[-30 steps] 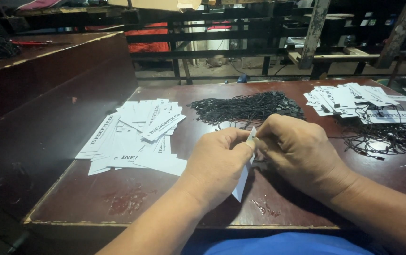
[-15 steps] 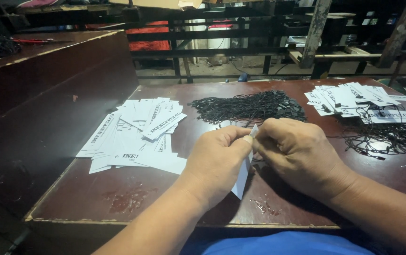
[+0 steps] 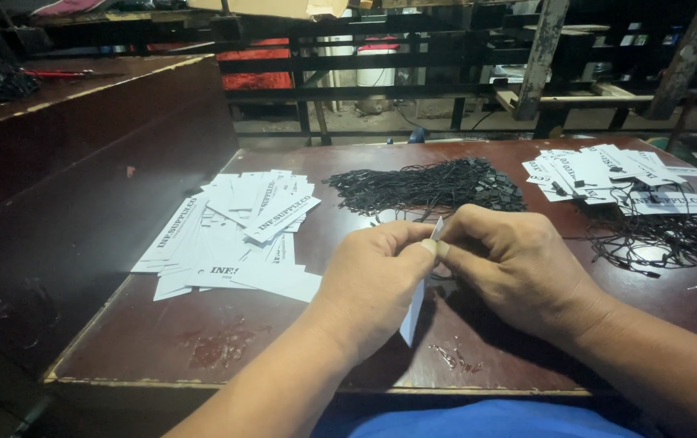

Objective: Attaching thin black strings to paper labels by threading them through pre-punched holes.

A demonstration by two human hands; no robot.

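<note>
Tagging bench, near centre | left hand [image 3: 377,280] and right hand [image 3: 511,268] meet, fingertips pinched on one white tag [image 3: 415,304] | likely stringing it; next move needs a cord from the black pile [image 3: 430,185] beyond | loose tags [image 3: 227,235] left, strung tags [image 3: 608,174] far right

A narrow white paper tag [image 3: 415,302] stands nearly upright at the centre of the frame, its top edge pinched between the left hand [image 3: 373,280] and the right hand [image 3: 519,264], its lower end hanging just above the desk [image 3: 243,341].
</note>
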